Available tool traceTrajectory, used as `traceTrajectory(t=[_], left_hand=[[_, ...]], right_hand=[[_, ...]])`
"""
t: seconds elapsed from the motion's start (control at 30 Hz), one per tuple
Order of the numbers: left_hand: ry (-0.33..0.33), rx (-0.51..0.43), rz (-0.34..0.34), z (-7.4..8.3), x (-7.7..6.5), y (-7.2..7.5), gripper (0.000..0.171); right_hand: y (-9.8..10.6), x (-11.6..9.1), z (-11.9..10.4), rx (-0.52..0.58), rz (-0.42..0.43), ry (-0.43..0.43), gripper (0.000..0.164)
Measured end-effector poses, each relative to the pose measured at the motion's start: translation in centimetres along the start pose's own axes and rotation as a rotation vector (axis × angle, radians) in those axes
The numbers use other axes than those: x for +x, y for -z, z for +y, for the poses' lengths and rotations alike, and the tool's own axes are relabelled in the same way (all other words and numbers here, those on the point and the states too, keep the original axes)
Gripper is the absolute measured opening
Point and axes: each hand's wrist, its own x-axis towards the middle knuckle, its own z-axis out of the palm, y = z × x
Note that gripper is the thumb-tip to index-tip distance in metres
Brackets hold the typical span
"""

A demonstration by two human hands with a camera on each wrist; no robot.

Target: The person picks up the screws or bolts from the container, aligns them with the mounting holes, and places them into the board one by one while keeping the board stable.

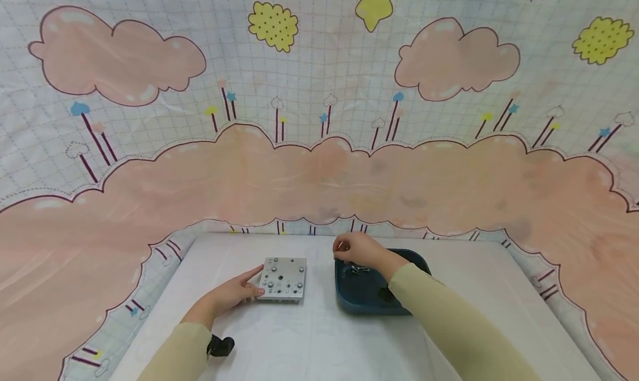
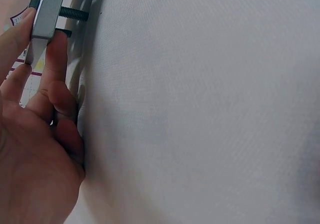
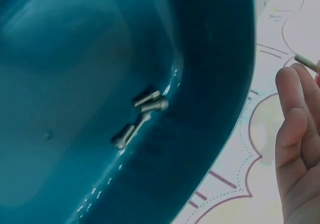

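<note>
My left hand (image 1: 232, 295) grips the left side of a square silver metal plate (image 1: 285, 269), its thumb near the lower left corner. Several bolt heads and holes show on the plate's top. Threaded bolt shanks (image 2: 74, 13) stick out of its underside in the left wrist view. Over the far left rim of the blue tray (image 1: 371, 307) is my right hand (image 1: 364, 252). It pinches a small bolt (image 3: 304, 61), whose threaded end shows at the right wrist view's edge. Loose bolts (image 3: 152, 103) lie inside the tray near its wall.
A white cloth (image 1: 324, 342) covers the table. Behind it hangs a printed sheet (image 1: 324, 181) with clouds and stars. A black wrist strap piece (image 1: 221, 346) juts out by the left sleeve. The tray stands to the right of the plate.
</note>
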Motion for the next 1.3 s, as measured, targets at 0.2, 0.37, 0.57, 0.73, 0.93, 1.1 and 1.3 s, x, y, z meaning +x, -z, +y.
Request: traceTrajectory(t=[0.2,0.37,0.57,0.73,0.93,1.1,1.3], left_hand=[[0.005,0.017,-0.003,0.0,-0.4,0.3,0.084],[-0.007,0.0,-0.011,0.0,-0.7,0.2,0.083],[-0.011,0.012,-0.005,0.0,-0.9,0.2,0.083],[0.003,0.012,0.001,0.0,-1.1,0.3,0.083],[0.008,0.049,0.017,0.1,-1.0,0.4,0.083],[0.016,0.078,0.035,0.2,-0.7,0.4,0.083],[0.015,0.078,0.035,0.4,-0.4,0.1,0.084]], right_hand=[[-0.7,1.6,-1.3,0.003,-0.018,0.0,0.008],[-1.4,2.9,-2.6,0.005,-0.03,-0.009,0.008],[-2.8,4.4,-3.8,0.005,-0.03,0.005,0.009],[-4.2,5.7,-4.7,0.006,-0.037,0.002,0.01],[-5.6,7.2,-5.6,-0.039,-0.009,0.008,0.009],[-6.2,7.8,-5.9,-0.084,0.024,-0.029,0.005],[-6.7,8.2,-6.0,-0.12,0.04,-0.075,0.005]])
